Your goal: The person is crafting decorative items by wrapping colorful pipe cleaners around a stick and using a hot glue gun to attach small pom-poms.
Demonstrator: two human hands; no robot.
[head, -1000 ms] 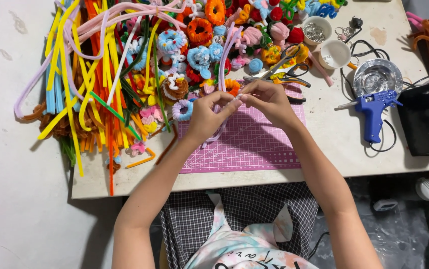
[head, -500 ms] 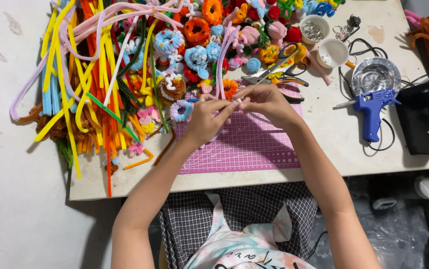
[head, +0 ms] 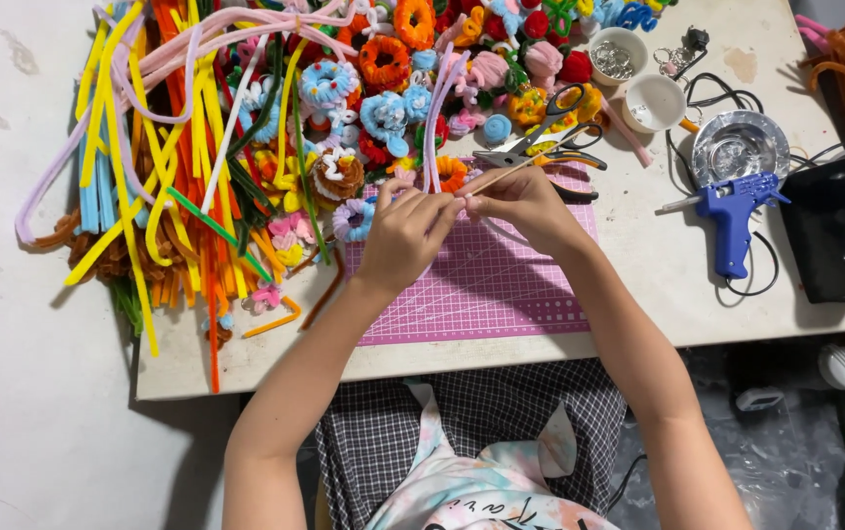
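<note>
Over the far edge of the pink cutting mat (head: 501, 285), near the middle of the worktop (head: 638, 265), both hands meet fingertip to fingertip. The left hand (head: 405, 234) has its fingers curled narrow, pinching the near end of a pale lilac pipe cleaner (head: 434, 128). The right hand (head: 520, 201) is closed on a thin wooden stick (head: 496, 179), and its fingertips touch the left hand's at the same spot.

From that pinch the pipe cleaner runs almost straight away from the person, toward the far edge of the worktop, rising over the heap of finished chenille flowers (head: 383, 108). The stick lies on a different axis: it slants from the pinch up and to the right, its free end stopping just short of the scissors (head: 540, 147). So the two long axes cross at the fingertips, the pipe cleaner's end on the left hand's side and the stick on the right's. Whether the pipe cleaner is already wrapped around the stick cannot be told; the fingers hide the joint.

A blue glue gun (head: 732, 216) lies well apart, toward the right edge.
</note>
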